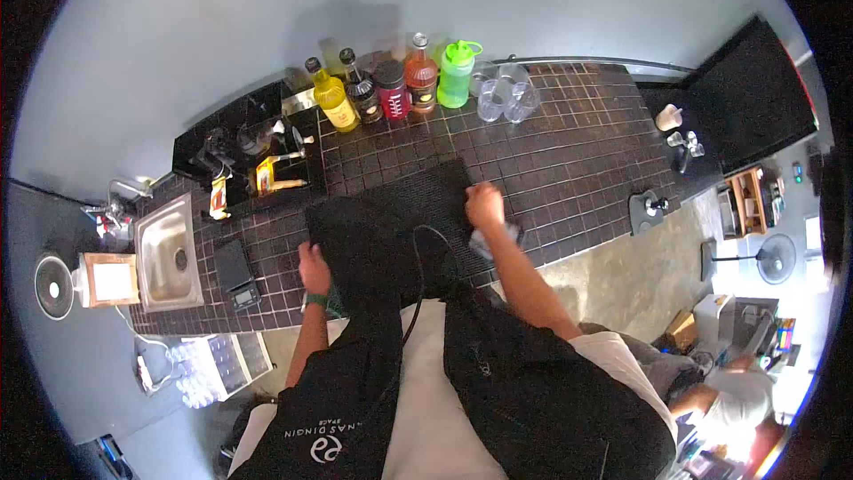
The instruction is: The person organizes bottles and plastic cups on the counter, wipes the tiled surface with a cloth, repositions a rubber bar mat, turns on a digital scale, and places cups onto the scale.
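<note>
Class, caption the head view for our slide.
Left hand and right hand flank a black mat on the tiled counter.

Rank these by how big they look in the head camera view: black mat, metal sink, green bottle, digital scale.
Largest to smallest:
1. Black mat
2. Metal sink
3. Green bottle and digital scale: too alike to rank.

Near the wall you can see the green bottle [454, 84], which stands upright on the tiled counter [577, 124]. Just to the left of this bottle you have an amber bottle [421, 80], then a red container [392, 93], a dark bottle [362, 92] and a yellow bottle [334, 102]. Just to its right there are clear cups [508, 103]. Well apart on its left, and closer to you, are a metal sink [164, 253] and a digital scale [235, 271]. Far to its right you find a standing fan [776, 260].
</note>
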`<state>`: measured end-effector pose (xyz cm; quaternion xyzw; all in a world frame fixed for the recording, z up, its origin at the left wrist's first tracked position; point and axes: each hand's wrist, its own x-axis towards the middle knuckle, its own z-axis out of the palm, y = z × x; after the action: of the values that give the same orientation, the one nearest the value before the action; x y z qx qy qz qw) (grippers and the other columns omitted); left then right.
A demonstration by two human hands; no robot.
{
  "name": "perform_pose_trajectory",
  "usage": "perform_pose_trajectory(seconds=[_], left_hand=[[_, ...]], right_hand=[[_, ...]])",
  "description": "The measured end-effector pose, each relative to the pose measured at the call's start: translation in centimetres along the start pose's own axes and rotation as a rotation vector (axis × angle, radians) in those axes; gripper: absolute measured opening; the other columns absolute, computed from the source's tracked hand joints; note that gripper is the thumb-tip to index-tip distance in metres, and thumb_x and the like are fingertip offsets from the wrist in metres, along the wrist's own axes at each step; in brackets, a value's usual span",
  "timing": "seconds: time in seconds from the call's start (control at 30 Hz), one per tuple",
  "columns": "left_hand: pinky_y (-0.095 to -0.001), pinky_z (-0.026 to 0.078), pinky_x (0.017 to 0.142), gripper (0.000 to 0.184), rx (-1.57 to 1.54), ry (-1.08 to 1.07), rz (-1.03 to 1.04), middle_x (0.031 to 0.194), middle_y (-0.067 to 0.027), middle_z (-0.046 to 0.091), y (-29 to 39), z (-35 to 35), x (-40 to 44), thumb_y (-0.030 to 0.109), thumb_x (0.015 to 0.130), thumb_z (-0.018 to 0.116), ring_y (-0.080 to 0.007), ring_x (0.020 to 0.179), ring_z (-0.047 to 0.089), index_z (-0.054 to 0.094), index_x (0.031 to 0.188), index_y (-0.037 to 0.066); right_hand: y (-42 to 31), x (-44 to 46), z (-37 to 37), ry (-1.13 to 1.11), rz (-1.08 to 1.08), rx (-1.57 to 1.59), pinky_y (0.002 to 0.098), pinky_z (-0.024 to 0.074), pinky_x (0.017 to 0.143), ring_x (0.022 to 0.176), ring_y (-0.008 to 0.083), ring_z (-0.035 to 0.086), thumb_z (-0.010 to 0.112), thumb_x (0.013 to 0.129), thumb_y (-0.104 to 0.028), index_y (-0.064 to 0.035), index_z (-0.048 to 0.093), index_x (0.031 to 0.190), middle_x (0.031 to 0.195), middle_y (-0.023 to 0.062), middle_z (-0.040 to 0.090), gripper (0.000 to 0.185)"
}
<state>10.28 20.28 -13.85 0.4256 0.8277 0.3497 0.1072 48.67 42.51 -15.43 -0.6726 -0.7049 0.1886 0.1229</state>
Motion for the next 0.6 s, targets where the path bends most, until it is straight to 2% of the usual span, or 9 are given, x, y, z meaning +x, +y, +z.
perform_pose_trajectory(seconds=[0.03,0.07,0.1,0.13,0.3,0.37,0.5,0.57,0.6], left_hand=[[-0.0557,0.05,0.081,0.03,-0.036,0.021,-0.007,0.111,-0.0309,0.065,0.2,1.9,0.3,0.023,0.105,0.054,-0.0525,0.104,0.062,0.053,0.124,0.0],[-0.0573,0.049,0.077,0.029,0.015,-0.031,-0.032,0.106,-0.0311,0.066,1.8,2.9,1.2,0.024,0.105,0.052,-0.0532,0.1,0.063,0.051,0.123,0.001],[-0.0596,0.048,0.074,0.027,0.011,-0.078,-0.055,0.101,-0.0311,0.067,5.1,2.9,1.4,0.024,0.106,0.05,-0.0542,0.095,0.064,0.05,0.121,0.002],[-0.061,0.048,0.073,0.028,0.014,-0.078,-0.091,0.1,-0.0304,0.068,6.4,3.7,2.1,0.025,0.106,0.049,-0.0544,0.093,0.064,0.051,0.121,0.002],[-0.0596,0.051,0.077,0.032,0.107,-0.102,-0.149,0.105,-0.0294,0.069,3.5,6.2,2.7,0.029,0.105,0.051,-0.0516,0.096,0.065,0.053,0.124,0.003],[-0.0581,0.052,0.078,0.032,0.11,-0.076,-0.079,0.104,-0.0284,0.07,2.7,5.9,2.3,0.029,0.104,0.054,-0.0503,0.095,0.066,0.057,0.123,0.003],[-0.057,0.052,0.078,0.031,0.083,-0.017,-0.022,0.102,-0.0278,0.07,3.4,5.9,2.5,0.028,0.103,0.057,-0.0494,0.094,0.066,0.06,0.121,0.003],[-0.0558,0.052,0.077,0.029,0.164,-0.019,-0.053,0.1,-0.0278,0.07,4.5,6.0,3.4,0.027,0.102,0.058,-0.0488,0.093,0.067,0.062,0.117,0.003],[-0.0557,0.052,0.076,0.028,0.148,-0.039,-0.078,0.101,-0.0278,0.07,4.5,6.2,3.6,0.027,0.102,0.058,-0.049,0.093,0.067,0.06,0.117,0.004]], right_hand=[[1.9,1.6,-0.2,0.018,-0.001,-0.024,0.0465,0.0571,0.08,0.092,0.0371,0.071,0.057,0.101,-0.033,-0.0002,0.071,0.093,0.097,0.0201,0.072,0.036],[4.1,3.2,-0.2,0.007,-0.044,-0.042,0.0497,0.0575,0.083,0.093,0.0415,0.071,0.064,0.097,-0.03,0.0012,0.065,0.098,0.098,0.0245,0.071,0.032],[3.3,3.3,-3.3,0.01,0.041,0.12,0.0499,0.0571,0.084,0.095,0.0423,0.07,0.065,0.096,-0.03,0.0015,0.065,0.097,0.099,0.0249,0.071,0.031],[3.9,4.3,-3.6,-0.005,0.045,0.101,0.0499,0.0571,0.085,0.096,0.0425,0.07,0.066,0.095,-0.031,0.0014,0.065,0.097,0.099,0.0248,0.071,0.032],[5.1,5.2,-2.8,-0.069,0.033,0.048,0.0503,0.0566,0.084,0.095,0.043,0.07,0.066,0.095,-0.031,0.0007,0.066,0.094,0.1,0.0237,0.071,0.032],[4.1,4.3,-4.4,-0.012,0.04,0.16,0.0509,0.0559,0.084,0.096,0.0428,0.069,0.066,0.095,-0.031,0.0005,0.066,0.098,0.102,0.0237,0.071,0.031],[5.1,4.0,-4.1,-0.068,0.038,0.131,0.0513,0.0555,0.084,0.098,0.0421,0.069,0.066,0.095,-0.03,-0.0013,0.065,0.102,0.106,0.0226,0.07,0.03],[5.2,4.1,-4.4,-0.022,0.038,0.151,0.0496,0.055,0.08,0.089,0.0422,0.069,0.072,0.09,-0.027,0.0004,0.067,0.091,0.094,0.0208,0.071,0.028],[5.3,4.2,-4.1,-0.009,0.044,0.152,0.0496,0.055,0.08,0.089,0.0422,0.069,0.072,0.09,-0.027,0.0004,0.067,0.091,0.094,0.0208,0.071,0.028]])
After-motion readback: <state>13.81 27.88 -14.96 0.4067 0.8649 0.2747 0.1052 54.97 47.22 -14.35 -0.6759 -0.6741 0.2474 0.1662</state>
